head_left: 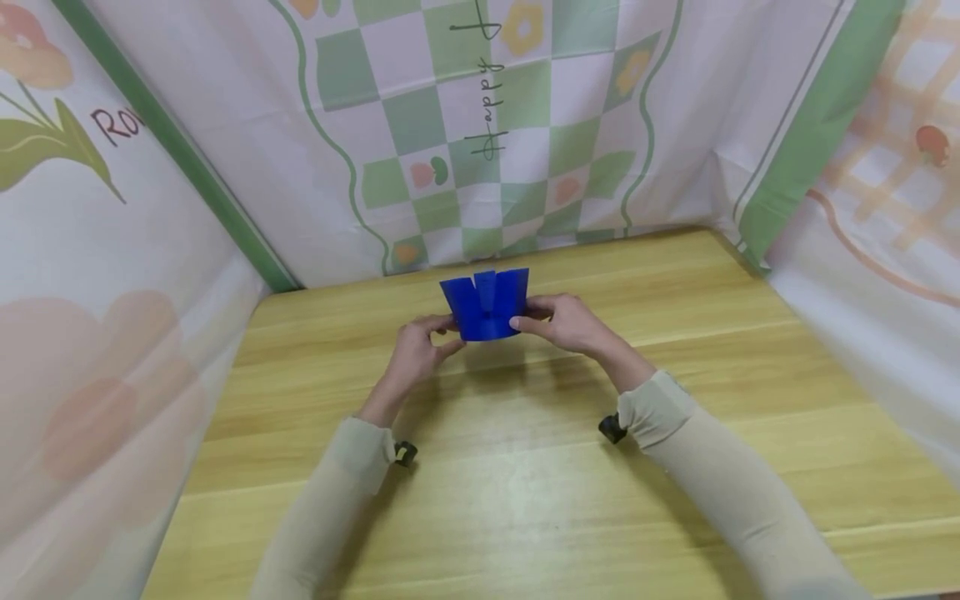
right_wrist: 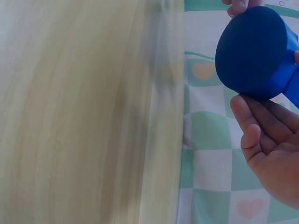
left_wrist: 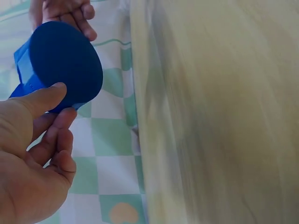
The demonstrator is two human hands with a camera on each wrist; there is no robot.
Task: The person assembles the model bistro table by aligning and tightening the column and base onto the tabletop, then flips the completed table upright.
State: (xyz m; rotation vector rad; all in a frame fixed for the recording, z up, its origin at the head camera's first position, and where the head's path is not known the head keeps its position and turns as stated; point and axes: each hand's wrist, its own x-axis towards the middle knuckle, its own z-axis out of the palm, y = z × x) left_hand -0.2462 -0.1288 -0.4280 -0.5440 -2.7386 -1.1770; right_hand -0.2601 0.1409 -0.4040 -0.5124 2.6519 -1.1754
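A blue cup-like piece with a round flat base and slotted, flaring walls is held up over the table between both hands. My left hand grips its left side, and in the left wrist view the thumb lies against the edge of the dark blue base. From the right, my right hand pinches the wall, thumb in front and fingers behind. The right wrist view shows the base facing the camera, with the right fingers under its side. The inside of the piece is hidden.
Below the hands spreads a wood-grain table, with shadows on it. A patterned cloth hangs behind the table's far edge, and more cloth hangs at both sides. Small black devices sit at the sleeve cuffs.
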